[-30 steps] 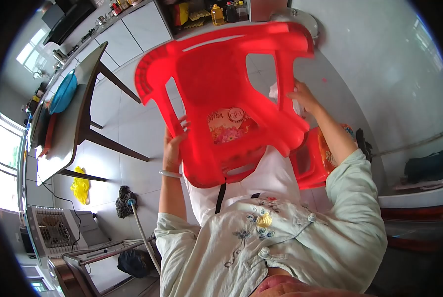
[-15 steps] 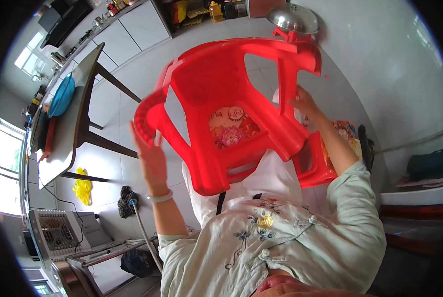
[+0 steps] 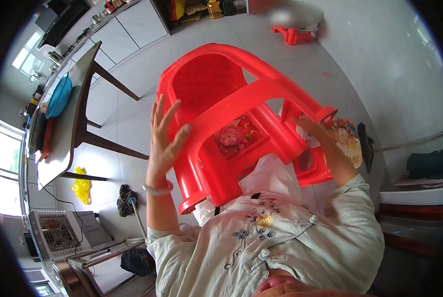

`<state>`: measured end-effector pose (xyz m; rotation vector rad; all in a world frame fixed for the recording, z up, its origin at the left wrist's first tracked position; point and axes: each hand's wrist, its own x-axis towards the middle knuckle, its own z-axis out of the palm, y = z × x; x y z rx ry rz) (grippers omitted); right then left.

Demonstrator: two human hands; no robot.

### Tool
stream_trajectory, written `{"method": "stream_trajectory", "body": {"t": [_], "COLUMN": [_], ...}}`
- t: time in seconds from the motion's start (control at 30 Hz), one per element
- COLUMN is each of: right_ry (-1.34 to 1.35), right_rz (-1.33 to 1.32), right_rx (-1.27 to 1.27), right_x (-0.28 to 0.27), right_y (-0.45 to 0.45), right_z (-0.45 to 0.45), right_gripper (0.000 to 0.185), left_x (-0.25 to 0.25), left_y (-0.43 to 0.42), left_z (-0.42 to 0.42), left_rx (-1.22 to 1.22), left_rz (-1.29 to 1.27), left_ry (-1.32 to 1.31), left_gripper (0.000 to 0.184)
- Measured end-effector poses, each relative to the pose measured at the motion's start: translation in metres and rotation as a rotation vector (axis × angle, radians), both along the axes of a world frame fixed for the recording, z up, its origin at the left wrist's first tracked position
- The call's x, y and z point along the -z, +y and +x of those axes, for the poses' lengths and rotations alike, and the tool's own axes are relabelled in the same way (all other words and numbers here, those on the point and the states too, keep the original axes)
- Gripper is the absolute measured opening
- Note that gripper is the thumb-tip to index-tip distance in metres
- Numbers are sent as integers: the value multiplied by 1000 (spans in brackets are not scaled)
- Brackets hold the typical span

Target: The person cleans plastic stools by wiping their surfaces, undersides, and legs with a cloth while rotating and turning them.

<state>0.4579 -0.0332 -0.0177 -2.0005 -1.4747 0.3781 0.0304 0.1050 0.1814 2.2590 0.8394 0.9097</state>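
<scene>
A red plastic chair [image 3: 271, 119] with a flower-printed seat is tilted over my lap, its legs and armrests at angles. My left hand [image 3: 168, 136] is raised at the chair's left side, fingers spread, holding nothing. At the chair's right side, my right hand [image 3: 308, 127] is closed on a white cloth [image 3: 306, 138], its fingers partly hidden. Just beyond that hand is another red seat [image 3: 344, 136] with a flower print, low on the floor.
On the left stands a table [image 3: 78, 109] with a blue basin [image 3: 59, 95]. A yellow bag [image 3: 81, 186] and a mop [image 3: 126, 200] are on the floor. Farther off, a red stool [image 3: 293, 36] stands under a blurred metallic round thing. A heater [image 3: 58, 232] is at lower left.
The red chair has turned and tilted, bringing an armrest across the front. My left hand let go of it, lifted away and now spreads beside it. My right hand has moved lower with the cloth.
</scene>
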Motion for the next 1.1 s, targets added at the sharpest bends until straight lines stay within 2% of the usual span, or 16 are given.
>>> {"method": "stream_trajectory", "body": {"t": [0.07, 0.1, 0.17, 0.2, 0.27, 0.3, 0.4, 0.47, 0.5, 0.57, 0.63, 0.7, 0.83, 0.9, 1.03, 1.1], "right_ry": [191, 190, 134, 140, 11, 12, -62, 113, 116, 333, 357, 556, 661, 225, 364, -582], "right_rz": [73, 73, -57, -57, -9, -11, -293, -133, -136, -113, -132, -131, 223, 281, 411, 394], "right_rx": [14, 15, 149, 153, 93, 94, 41, -9, -4, -288, -365, -399, -458, -362, -351, -213], "right_x": [16, 17, 20, 21, 17, -6, -93, -109, -107, -101, -90, -79, -63, -51, -54, -4], "right_y": [3, 4, 4, 0, -12, -21, -52, -68, -70, -71, -53, -25, 61, 118, 173, 210], "right_z": [9, 11, 12, 11, 10, 0, -45, -61, -66, -76, -92, -105, -128, -135, -141, -129], "right_gripper": [31, 31, 40, 40, 43, 43, 40, 24, 24, 28, 35, 38, 32, 28, 32, 34], "left_x": [8, 12, 17, 14, 6, 9, 19, 18, 16, 12, 14, 14, 13, 21, 36, 39], "left_y": [25, 41, 69, 73, 75, 86, 115, 121, 120, 117, 120, 120, 119, 124, 136, 137], "left_z": [7, 9, 13, 22, 41, 44, 41, 43, 44, 48, 49, 49, 55, 53, 52, 48], "left_rx": [-89, -88, 81, 86, -154, -152, -180, -207, -201, -247, -242, -245, -274, -291, -249, -233], "left_rz": [-205, -206, 181, 181, -137, -138, -96, 50, 48, 91, 90, 89, 97, 90, 74, 79], "left_ry": [-45, -46, 370, 376, 151, 152, 200, 357, 359, 412, 413, 417, 522, 546, 584, 617], "left_gripper": [62, 62, 64, 64, 63, 63, 60, 59, 59, 59, 58, 57, 58, 61, 65, 65]}}
